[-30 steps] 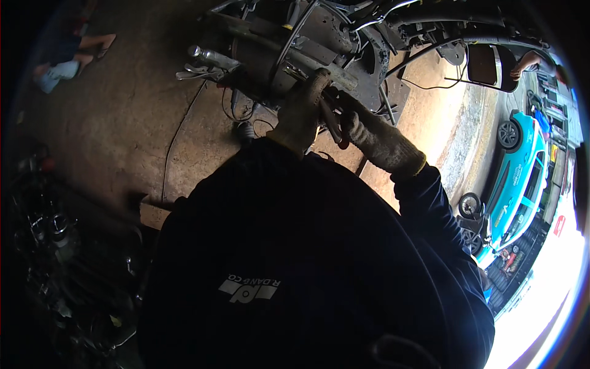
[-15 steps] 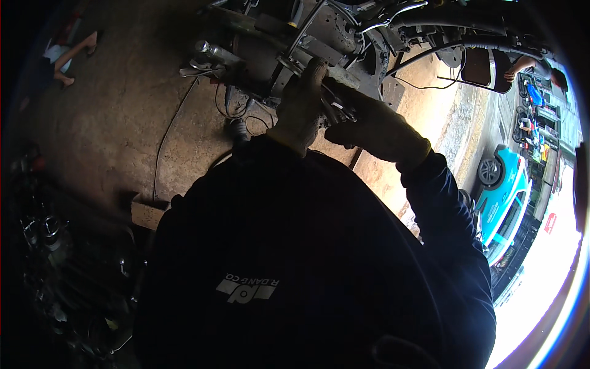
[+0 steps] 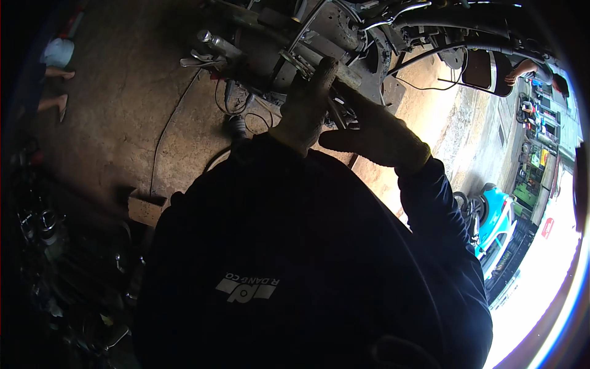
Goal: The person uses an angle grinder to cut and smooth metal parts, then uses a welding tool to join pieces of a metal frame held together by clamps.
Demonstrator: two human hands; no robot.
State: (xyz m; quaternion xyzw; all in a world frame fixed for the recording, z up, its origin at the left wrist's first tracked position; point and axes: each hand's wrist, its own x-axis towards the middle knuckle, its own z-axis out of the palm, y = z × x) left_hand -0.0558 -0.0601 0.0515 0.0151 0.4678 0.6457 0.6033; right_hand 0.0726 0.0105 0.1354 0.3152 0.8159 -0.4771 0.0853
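Note:
Both my hands wear pale work gloves and reach up to a grimy metal machine frame (image 3: 344, 37). My left hand (image 3: 305, 107) lies along a grey metal bar (image 3: 350, 75) of the frame, with its fingers wrapped against the bar. Just to the right, my right hand (image 3: 376, 134) touches the left one. Its thumb sticks out to the left and its fingers are hidden behind the left hand and the bar. My dark long-sleeved shirt (image 3: 307, 258) fills the lower half of the view.
Black hoses (image 3: 455, 27) and thin cables (image 3: 178, 117) hang from the frame over a concrete floor. A dark mirror (image 3: 485, 69) and another person (image 3: 531, 67) are at top right. A turquoise car (image 3: 495, 221) is at right, a wood block (image 3: 146, 209) and dark clutter at left, someone's legs (image 3: 52, 74) at top left.
The view has swung, so the car sits lower at right. Both gloved hands stay at the frame bar. The right hand has shifted slightly right and down.

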